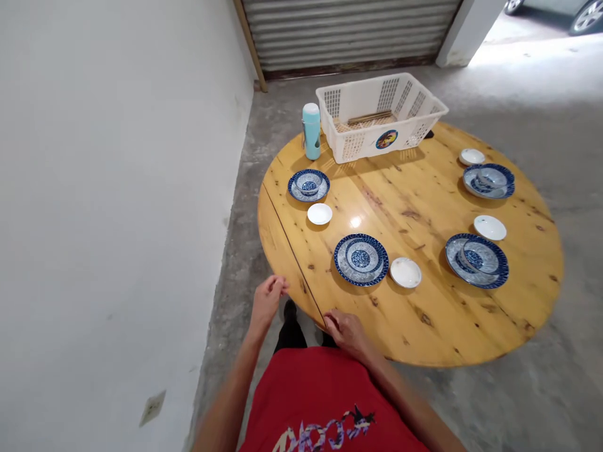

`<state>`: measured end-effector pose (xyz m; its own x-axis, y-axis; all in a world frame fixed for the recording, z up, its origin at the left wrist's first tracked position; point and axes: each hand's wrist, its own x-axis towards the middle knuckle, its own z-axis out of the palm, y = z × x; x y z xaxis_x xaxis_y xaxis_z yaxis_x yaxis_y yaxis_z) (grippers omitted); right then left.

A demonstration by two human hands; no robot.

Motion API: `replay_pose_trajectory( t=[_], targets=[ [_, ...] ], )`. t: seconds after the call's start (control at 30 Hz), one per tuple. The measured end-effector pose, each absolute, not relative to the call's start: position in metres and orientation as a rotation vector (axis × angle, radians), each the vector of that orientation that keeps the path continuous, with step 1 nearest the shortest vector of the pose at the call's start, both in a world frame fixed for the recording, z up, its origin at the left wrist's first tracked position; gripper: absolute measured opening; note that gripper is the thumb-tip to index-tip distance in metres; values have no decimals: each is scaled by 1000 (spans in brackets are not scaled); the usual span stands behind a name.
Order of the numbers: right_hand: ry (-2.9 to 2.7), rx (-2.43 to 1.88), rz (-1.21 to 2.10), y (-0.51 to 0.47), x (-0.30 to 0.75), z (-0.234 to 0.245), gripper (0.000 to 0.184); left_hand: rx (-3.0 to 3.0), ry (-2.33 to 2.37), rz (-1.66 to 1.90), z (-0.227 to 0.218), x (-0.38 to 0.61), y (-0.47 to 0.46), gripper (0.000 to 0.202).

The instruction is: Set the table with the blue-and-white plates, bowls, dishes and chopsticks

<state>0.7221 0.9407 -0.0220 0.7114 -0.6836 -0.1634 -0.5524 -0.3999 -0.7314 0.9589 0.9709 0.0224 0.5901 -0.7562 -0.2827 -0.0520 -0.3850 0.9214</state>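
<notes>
My left hand [266, 298] curls at the near-left edge of the round wooden table [424, 314], fingers bent against the rim. My right hand [345, 329] rests on the near rim, fingers curled over the edge. Neither hand holds a loose object. Nearest to them stands a blue patterned plate with a bowl on it [361, 258], with a small white saucer [406, 272] beside it.
Three more blue plate-and-bowl sets [308, 184] [477, 259] [488, 180] each have a white saucer [319, 213] [490, 226] [472, 156] nearby. A white plastic basket [381, 113] and a teal flask [311, 130] stand at the far side. White wall left, concrete floor around.
</notes>
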Motion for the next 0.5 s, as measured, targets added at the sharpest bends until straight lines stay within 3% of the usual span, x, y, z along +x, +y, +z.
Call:
replay_pose_trajectory(
  t=[0.3, 0.5],
  targets=[
    [1378, -1778, -450, 929, 760, -35, 35, 1702, -883, -914, 7, 1074, 765, 23],
    [1605, -1650, -542, 900, 821, -18, 38, 1821, -1043, -936, -11, 1123, 657, 26]
  ],
)
